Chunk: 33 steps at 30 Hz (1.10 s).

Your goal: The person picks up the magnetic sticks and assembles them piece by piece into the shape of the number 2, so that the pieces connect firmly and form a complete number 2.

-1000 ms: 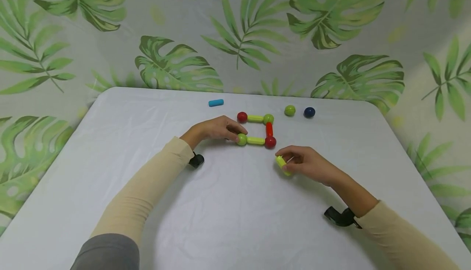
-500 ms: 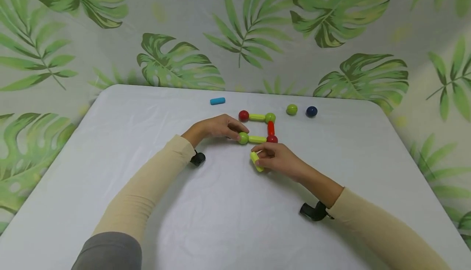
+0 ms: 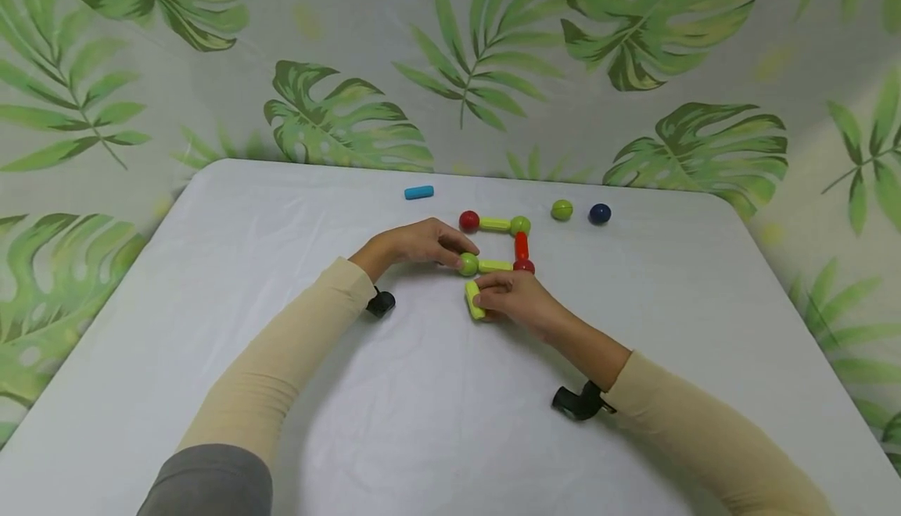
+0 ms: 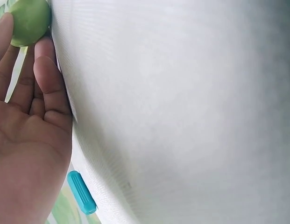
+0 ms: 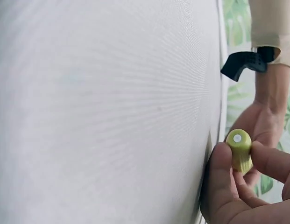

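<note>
My left hand [image 3: 427, 241] pinches a green ball [image 3: 468, 264] at the near left corner of a three-sided frame of balls and rods. Thumb and fingers also close on this green ball [image 4: 30, 22] in the left wrist view. From it a yellow-green rod [image 3: 495, 266] runs to a red ball [image 3: 524, 266], partly covered by my right hand [image 3: 519, 297]. Just in front of the green ball, that hand holds a loose yellow-green rod [image 3: 475, 300] between thumb and fingers. A pale round spot marks the end of the held rod [image 5: 240, 151] in the right wrist view.
A red rod [image 3: 522, 246], a far green ball [image 3: 520, 225], another yellow-green rod [image 3: 495, 224] and a red ball [image 3: 469, 221] form the other sides. Farther back lie a blue rod [image 3: 418, 192], a loose green ball [image 3: 561, 209] and a dark blue ball [image 3: 600, 213].
My right hand has carried the yellow-green rod leftward, and slightly away from me, to near the green ball. My left hand has stayed on that ball.
</note>
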Tool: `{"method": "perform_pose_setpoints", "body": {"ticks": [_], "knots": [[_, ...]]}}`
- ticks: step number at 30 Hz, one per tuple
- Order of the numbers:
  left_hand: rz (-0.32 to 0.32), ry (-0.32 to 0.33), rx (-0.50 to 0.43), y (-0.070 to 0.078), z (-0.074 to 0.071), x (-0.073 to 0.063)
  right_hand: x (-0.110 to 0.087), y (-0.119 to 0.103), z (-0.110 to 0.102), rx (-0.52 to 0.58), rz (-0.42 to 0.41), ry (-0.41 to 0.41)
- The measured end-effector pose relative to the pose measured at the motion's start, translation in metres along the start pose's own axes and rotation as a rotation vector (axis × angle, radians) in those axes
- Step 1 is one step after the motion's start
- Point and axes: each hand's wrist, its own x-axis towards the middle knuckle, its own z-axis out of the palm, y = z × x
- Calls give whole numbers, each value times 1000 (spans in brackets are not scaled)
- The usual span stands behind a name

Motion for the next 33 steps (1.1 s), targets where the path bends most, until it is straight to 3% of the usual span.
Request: {"method": "perform_pose_setpoints", "body": {"ticks": [15,33], "knots": [[-4,-3,15,-1,2,2,6,-1,8,118,71,111],[-49,8,-10,3,0,3,10,-6,9,99,96,153]]}}
